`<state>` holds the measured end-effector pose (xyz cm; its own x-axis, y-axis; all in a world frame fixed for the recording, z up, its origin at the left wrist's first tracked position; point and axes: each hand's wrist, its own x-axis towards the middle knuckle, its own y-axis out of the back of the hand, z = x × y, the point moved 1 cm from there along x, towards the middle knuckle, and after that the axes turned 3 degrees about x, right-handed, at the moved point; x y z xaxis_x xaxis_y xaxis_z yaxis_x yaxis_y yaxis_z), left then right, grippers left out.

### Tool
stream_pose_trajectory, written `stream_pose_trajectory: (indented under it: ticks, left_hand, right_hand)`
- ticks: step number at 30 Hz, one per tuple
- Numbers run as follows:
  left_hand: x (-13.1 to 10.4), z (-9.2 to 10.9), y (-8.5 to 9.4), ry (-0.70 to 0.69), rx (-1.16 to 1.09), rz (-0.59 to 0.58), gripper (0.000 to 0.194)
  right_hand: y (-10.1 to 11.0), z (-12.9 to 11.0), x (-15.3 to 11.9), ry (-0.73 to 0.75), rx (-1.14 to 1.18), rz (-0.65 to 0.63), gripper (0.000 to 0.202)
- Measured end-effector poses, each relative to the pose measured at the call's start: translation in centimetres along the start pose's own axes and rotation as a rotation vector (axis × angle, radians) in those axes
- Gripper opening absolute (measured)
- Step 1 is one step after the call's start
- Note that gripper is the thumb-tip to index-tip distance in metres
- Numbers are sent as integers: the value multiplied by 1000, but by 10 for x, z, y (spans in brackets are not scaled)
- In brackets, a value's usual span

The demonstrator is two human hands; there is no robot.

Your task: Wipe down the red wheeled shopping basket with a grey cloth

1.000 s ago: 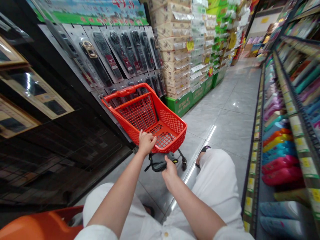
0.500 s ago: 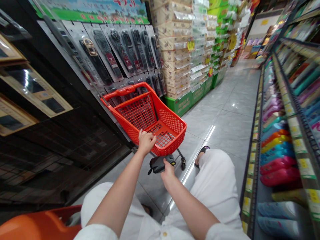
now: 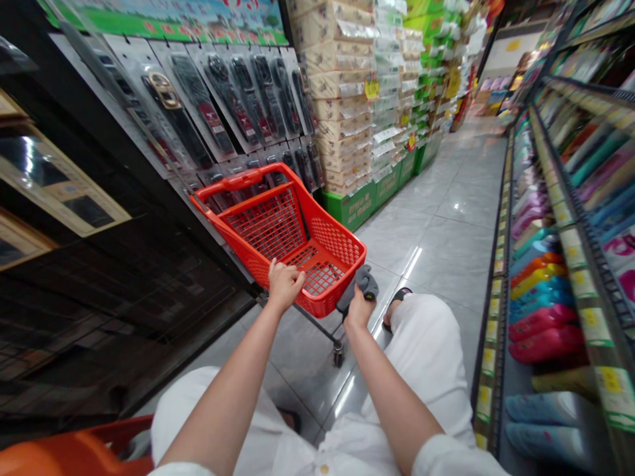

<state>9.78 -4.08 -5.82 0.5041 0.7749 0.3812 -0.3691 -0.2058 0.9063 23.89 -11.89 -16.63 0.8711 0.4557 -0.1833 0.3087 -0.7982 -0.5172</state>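
A red plastic shopping cart (image 3: 342, 241) stands before me, its basket bare inside and its handle toward the left. My left hand (image 3: 285, 284) is at the basket's near rim, fingers curled over it. Beside the basket's right corner, my right hand (image 3: 360, 309) is closed around a soft grey fabric bundle (image 3: 366, 281) with a dark part and a small yellow mark. The bundle is partly hidden by my fingers, and its exact kind is unclear.
Packaged belts (image 3: 183, 106) hang on the left wall. Stacked cartons (image 3: 342, 99) stand beyond the cart. A shelf of slippers (image 3: 548, 297) runs along the right. An orange-red object (image 3: 64, 456) is at lower left. Grey tiled floor (image 3: 436, 231) stretches ahead.
My right hand has carried the grey bundle right and up, from below the basket's front to beside its corner. The cart has turned slightly; my left hand stays at its rim.
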Motion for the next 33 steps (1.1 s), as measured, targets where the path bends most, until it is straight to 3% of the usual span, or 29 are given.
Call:
stream_pose_trajectory:
  ticks: [3,5,9,11,18,21,24,26,28,31,33]
  left_hand:
    - [1,1,0,5,-6,2,44]
    - [1,1,0,10,-4,1,45]
    - [2,0,1,21,18,-5,45]
    - [2,0,1,14,22,-11,45]
    - [6,0,-1,2,28,-9,44]
    - [7,-1,-3,7,31,-8,44]
    - [8,-1,-4,9,40,-8,44]
    - [8,-1,-5,12,46,-6,44]
    - [7,-1,-5,15,48,-4,44]
    - [6,-2,-3,8,44,-8,44]
    - [6,-2,-2,2,43,-17,43]
  right_hand:
    - [-3,-7,-2,138,-52,19,38]
    - [3,-2,-17,226,-110,-41,33]
    - [28,22,-43,462,-429,-405,22]
    - [40,33,-44,532,-576,-520,20]
    - [47,41,-7,548,-633,-492,23]
    - [38,37,13,445,-492,-281,30]
    - [22,28,17,395,-364,-114,21]
    - [14,22,5,456,-332,-150,15]
    - [12,19,-15,543,-350,-267,15]
    - [24,27,-38,619,-462,-482,17]
    - [37,40,-39,597,-524,-568,15]
